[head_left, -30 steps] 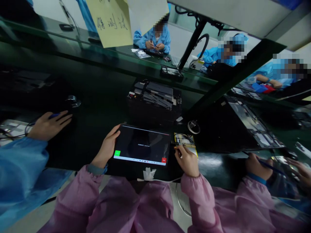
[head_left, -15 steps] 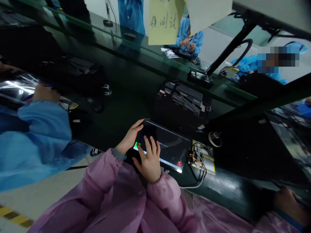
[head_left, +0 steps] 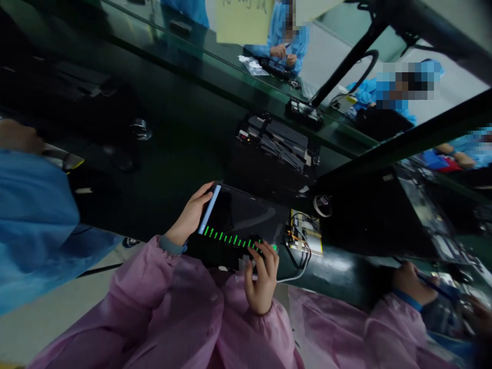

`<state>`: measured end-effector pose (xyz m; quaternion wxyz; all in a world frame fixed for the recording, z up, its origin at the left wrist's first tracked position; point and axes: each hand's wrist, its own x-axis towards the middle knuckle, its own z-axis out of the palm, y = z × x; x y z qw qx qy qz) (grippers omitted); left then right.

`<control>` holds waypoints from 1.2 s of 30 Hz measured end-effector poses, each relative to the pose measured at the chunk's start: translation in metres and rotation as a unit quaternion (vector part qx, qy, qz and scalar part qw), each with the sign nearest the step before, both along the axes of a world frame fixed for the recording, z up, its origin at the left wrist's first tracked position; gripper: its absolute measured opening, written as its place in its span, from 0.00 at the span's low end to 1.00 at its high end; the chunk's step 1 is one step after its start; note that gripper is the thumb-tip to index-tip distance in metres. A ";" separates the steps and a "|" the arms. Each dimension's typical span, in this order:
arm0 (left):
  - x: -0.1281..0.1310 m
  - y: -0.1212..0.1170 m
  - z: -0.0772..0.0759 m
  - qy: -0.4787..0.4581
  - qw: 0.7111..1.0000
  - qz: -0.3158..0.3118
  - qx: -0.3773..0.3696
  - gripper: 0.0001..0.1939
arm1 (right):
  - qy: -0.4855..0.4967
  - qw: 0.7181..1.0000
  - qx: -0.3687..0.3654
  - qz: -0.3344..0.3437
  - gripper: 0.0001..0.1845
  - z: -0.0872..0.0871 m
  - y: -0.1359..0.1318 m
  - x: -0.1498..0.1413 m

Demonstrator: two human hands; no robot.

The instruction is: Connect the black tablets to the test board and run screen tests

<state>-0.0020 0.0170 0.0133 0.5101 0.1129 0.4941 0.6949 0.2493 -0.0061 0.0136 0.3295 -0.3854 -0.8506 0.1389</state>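
Observation:
A dark flat touchscreen (head_left: 246, 212) lies tilted in front of me, with a row of green marks along its lower edge and a pale blue strip down its left side. My left hand (head_left: 188, 218) grips its left edge, thumb on the front and the other fingers partly hidden. At the lower right corner, my right hand (head_left: 262, 282) has its fingers apart, the tips over the green marks; whether they touch the glass I cannot tell. Beside the screen's right edge sits a circuit board with cables (head_left: 305, 233).
Behind the screen stands a black box with grey flat parts (head_left: 277, 141). A roll of tape (head_left: 322, 205) is to the right. Co-workers' arms flank me: a blue sleeve (head_left: 34, 200) at left, a pink sleeve (head_left: 395, 318) at right. A dark post (head_left: 349, 64) slants above the bench.
The dark screen with a small green patch now shows a green row and a blue strip. My right hand has moved from the screen's lower left to its lower right corner. My left hand keeps its grip.

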 end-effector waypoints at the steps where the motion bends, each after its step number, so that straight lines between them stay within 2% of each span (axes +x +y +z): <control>1: 0.000 -0.001 0.000 0.001 1.000 -0.002 -0.003 0.22 | -0.004 1.000 0.003 -0.010 0.18 -0.001 0.001 0.005; 6: 0.000 -0.003 -0.003 0.018 1.000 -0.007 -0.009 0.22 | -0.027 0.999 0.022 -0.029 0.21 0.000 0.003 0.018; 14: 0.001 -0.003 0.002 0.017 1.000 -0.005 0.012 0.22 | -0.062 0.998 0.031 -0.002 0.20 0.000 0.004 0.012; 18: 0.002 -0.002 0.003 0.025 1.000 0.002 0.011 0.22 | -0.031 0.999 0.037 0.001 0.23 -0.001 0.002 0.018; 21: 0.001 -0.002 0.000 0.036 0.999 0.004 0.003 0.22 | -0.004 0.997 0.053 -0.047 0.23 -0.005 0.007 0.039; 24: 0.002 -0.002 0.000 0.044 0.999 0.007 0.003 0.22 | -0.002 0.987 0.079 -0.142 0.20 -0.011 0.020 0.070; 29: 0.006 -0.003 0.012 0.065 0.997 0.020 -0.032 0.21 | 0.002 0.952 0.107 -0.287 0.16 -0.026 0.046 0.115; 33: 0.010 -0.002 0.021 0.105 0.990 0.036 -0.087 0.23 | 0.024 0.929 0.101 -0.356 0.17 -0.037 0.056 0.123; 36: 0.011 0.001 0.018 0.079 0.990 0.037 -0.112 0.26 | 0.027 0.928 0.079 -0.364 0.16 -0.043 0.056 0.125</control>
